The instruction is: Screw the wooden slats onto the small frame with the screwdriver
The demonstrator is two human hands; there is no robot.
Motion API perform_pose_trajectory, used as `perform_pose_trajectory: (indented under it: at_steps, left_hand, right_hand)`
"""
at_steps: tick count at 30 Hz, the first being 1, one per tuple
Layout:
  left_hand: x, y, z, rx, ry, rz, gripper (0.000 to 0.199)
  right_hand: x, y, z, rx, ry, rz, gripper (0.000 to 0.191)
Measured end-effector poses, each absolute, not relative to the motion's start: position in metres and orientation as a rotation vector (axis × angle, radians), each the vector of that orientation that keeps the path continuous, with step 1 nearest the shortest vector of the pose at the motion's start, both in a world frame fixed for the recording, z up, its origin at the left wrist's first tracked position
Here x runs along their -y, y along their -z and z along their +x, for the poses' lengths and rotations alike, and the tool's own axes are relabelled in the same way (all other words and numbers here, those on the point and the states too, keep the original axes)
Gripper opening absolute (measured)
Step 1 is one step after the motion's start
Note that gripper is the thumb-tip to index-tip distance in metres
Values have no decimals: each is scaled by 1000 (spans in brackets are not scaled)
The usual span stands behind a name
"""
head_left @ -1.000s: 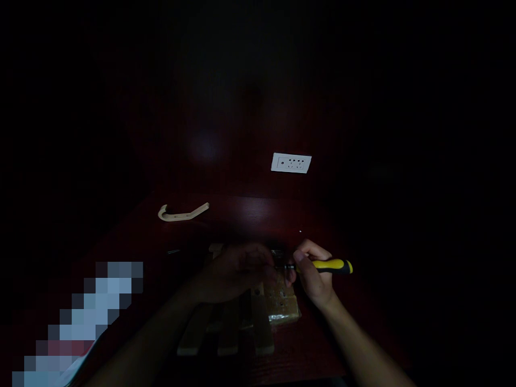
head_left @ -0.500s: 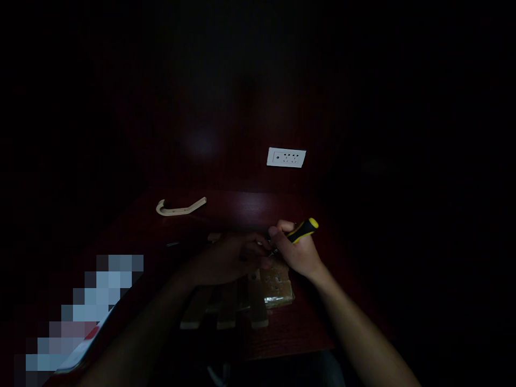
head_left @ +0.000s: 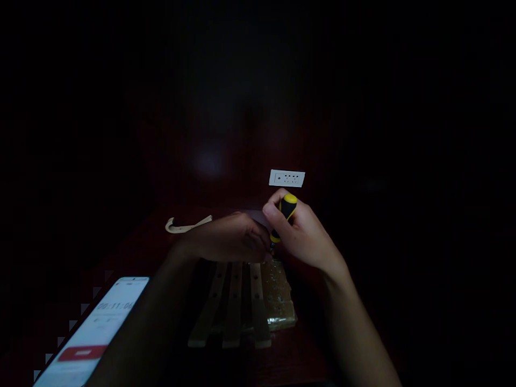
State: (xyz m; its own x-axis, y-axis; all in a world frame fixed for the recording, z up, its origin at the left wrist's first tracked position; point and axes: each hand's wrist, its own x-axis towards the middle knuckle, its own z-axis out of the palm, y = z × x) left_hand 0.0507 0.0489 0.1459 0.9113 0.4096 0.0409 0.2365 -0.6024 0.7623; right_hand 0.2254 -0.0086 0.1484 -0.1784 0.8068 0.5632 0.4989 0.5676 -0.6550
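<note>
My right hand (head_left: 304, 231) is closed around a yellow and black screwdriver (head_left: 288, 207), which stands nearly upright with its tip pointing down. Just left of the tip, my left hand (head_left: 237, 236) has its fingers curled together; what they pinch, if anything, is too dark to make out. Below the hands, three wooden strips with holes, a left one (head_left: 205, 317), a middle one (head_left: 233, 317) and a right one (head_left: 260, 317), lie side by side across a tape-wrapped brown block (head_left: 280, 295).
A curved wooden hook piece (head_left: 179, 228) lies at the back left of the dark red table (head_left: 294, 360). A lit phone (head_left: 97, 328) lies at the front left. A white socket plate (head_left: 287, 178) is on the wall behind.
The screwdriver has swung from a slant to nearly upright, and my right hand has risen with it. My left hand has lifted off the strips, showing their holes. The view has tilted slightly upward.
</note>
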Motion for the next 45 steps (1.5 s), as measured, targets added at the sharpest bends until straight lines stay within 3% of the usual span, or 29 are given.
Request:
perform_pose_trajectory:
  at_steps: [17,29,38,45]
  left_hand:
    - [-62,-116,53,-571,-65,2390,8]
    - [-70,-102,60,-357,-235,2573,7]
    - [-73,-122,40,-567,-388,2363,16]
    - [-76,-129,41,-599,-653,2425,18]
  right_hand:
    - [26,-151,243,2247,-447,-1352,24]
    - [23,-149,249,2386,-537,-1332,19]
    - [20,-123,283,1876,-877,-1256,21]
    - [4,-83,280,1828,-1115,-1144,22]
